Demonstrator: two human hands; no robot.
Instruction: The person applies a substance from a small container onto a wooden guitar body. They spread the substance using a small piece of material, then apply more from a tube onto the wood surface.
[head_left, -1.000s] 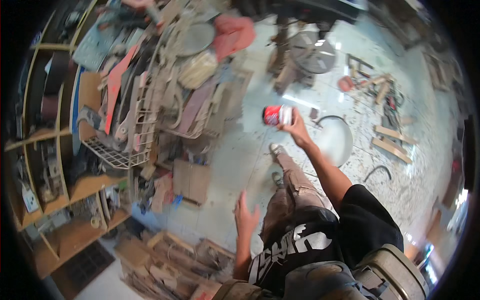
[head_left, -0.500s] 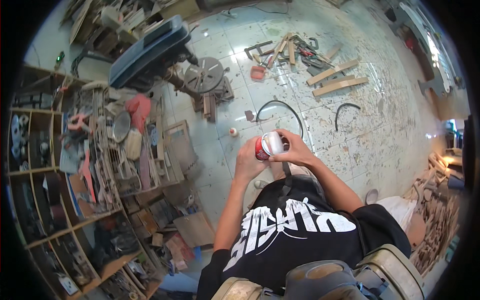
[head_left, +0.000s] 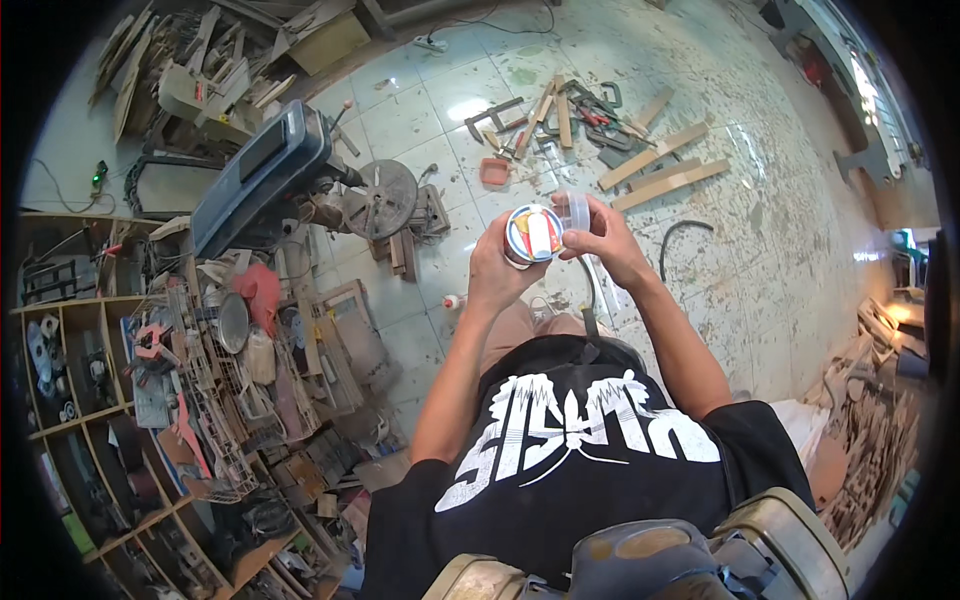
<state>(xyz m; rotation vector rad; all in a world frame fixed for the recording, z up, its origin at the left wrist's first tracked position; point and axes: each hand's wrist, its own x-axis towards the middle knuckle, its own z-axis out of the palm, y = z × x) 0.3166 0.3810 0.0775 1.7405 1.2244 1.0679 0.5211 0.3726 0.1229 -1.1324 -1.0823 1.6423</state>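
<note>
My left hand (head_left: 493, 270) is wrapped round a small round can (head_left: 516, 225), held out in front of my body. The can's top faces up, with blue, white, yellow and red on it and a white oblong piece across its middle. Beside it, my right hand (head_left: 610, 242) pinches a clear plastic cap (head_left: 575, 210) between thumb and fingers. The cap is off the can, close to its right rim. Part of the can's side is hidden by my left fingers.
A drill press (head_left: 265, 180) with a round slotted table (head_left: 380, 198) stands ahead left. Clamps (head_left: 600, 125), wooden strips (head_left: 655, 155), a red tray (head_left: 494, 172) and a black hose (head_left: 685, 235) lie on the tiled floor. Cluttered shelves (head_left: 80, 425) line the left; wood scraps (head_left: 870, 430) are piled right.
The clear cap has come away from the can's top and moved right in my right hand. The can has shifted up in the view and its coloured top now shows.
</note>
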